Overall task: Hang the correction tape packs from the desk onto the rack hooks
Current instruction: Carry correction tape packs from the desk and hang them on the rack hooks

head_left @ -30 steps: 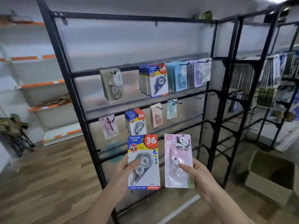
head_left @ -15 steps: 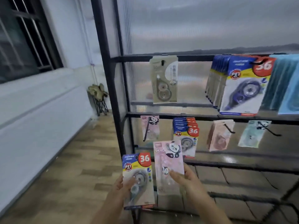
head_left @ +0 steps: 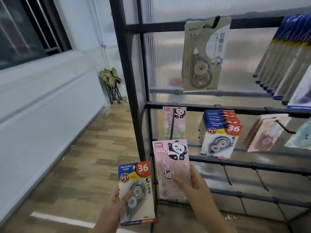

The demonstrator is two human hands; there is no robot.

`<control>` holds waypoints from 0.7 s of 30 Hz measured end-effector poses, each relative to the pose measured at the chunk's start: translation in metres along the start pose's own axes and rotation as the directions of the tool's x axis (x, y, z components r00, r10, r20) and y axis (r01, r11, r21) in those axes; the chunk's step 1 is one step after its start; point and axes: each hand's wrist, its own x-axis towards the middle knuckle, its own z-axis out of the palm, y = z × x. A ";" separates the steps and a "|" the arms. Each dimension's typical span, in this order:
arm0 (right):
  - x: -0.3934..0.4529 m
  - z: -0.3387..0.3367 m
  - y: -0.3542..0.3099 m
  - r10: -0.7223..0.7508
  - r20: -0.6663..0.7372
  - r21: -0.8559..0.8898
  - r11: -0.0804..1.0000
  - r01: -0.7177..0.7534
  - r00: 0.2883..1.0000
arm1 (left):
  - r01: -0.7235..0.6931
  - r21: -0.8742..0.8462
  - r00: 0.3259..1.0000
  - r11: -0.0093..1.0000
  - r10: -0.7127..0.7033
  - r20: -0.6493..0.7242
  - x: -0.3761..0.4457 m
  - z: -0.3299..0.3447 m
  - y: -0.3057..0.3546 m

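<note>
My left hand (head_left: 117, 201) grips a blue-and-yellow "36" correction tape pack (head_left: 136, 192) low in front of the black rack (head_left: 127, 91). My right hand (head_left: 191, 185) holds a pink panda correction tape pack (head_left: 171, 165) upright, its top just below a hanging pink panda pack (head_left: 174, 121) and the end of that pack's black hook (head_left: 172, 130). To the right, a stack of the same "36" packs (head_left: 220, 135) hangs on another hook.
A beige pack (head_left: 204, 56) hangs on the upper bar, blue packs (head_left: 286, 61) at the far right, and peach packs (head_left: 265, 133) lower right. Empty hooks (head_left: 227, 175) jut from the bar below. A folded stool (head_left: 111, 84) stands by the left wall on the wooden floor.
The view has closed in on the rack's left end. Both hands have carried their packs nearer to the rack, and the pink panda pack has risen to just under the hanging panda pack.
</note>
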 end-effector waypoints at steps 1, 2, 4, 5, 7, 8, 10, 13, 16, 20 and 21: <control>-0.001 0.002 0.000 -0.013 -0.012 -0.005 1.000 0.013 1.000 | 0.009 0.004 1.000 1.000 -0.009 0.008 0.002 -0.002 0.000; -0.001 0.003 0.000 -0.030 -0.025 -0.016 0.999 0.029 0.999 | 0.014 0.005 1.000 1.000 -0.014 0.002 0.003 -0.002 -0.001; 0.000 0.006 0.000 -0.054 -0.044 -0.036 0.998 0.052 0.998 | 0.017 -0.018 1.000 1.000 -0.017 -0.004 0.007 -0.004 -0.002; 0.001 0.007 0.000 -0.058 -0.049 -0.039 0.998 0.056 0.997 | 0.026 -0.021 1.000 0.999 -0.026 0.003 0.009 -0.005 -0.003; 0.003 0.011 -0.001 -0.055 -0.062 -0.027 0.998 0.053 0.997 | 0.020 -0.036 1.000 0.999 -0.020 0.000 0.012 -0.007 -0.003; 0.005 0.013 0.000 -0.050 -0.069 -0.018 0.999 0.049 0.996 | 0.022 -0.034 1.000 0.999 -0.022 -0.001 0.011 -0.008 -0.002; 0.009 0.015 0.001 -0.034 -0.114 -0.011 0.999 0.033 0.993 | 0.018 -0.033 1.000 0.999 -0.017 0.018 0.010 -0.008 0.000; 0.029 0.017 0.002 -0.053 -0.174 -0.055 0.998 0.044 0.983 | 0.010 -0.066 0.999 0.998 -0.007 0.037 0.014 -0.011 0.002; 0.067 0.017 0.000 -0.036 -0.169 -0.036 0.999 0.031 0.985 | 0.025 -0.077 0.999 0.997 -0.021 0.050 0.018 -0.018 0.005; 0.124 0.017 -0.009 -0.027 -0.175 -0.082 0.997 0.013 0.984 | 0.016 -0.093 0.995 0.996 -0.007 0.100 0.016 -0.024 0.010; 0.136 0.018 -0.013 -0.033 -0.204 -0.110 0.994 0.011 0.978 | 0.011 -0.096 0.995 0.995 -0.002 0.098 0.019 -0.027 0.008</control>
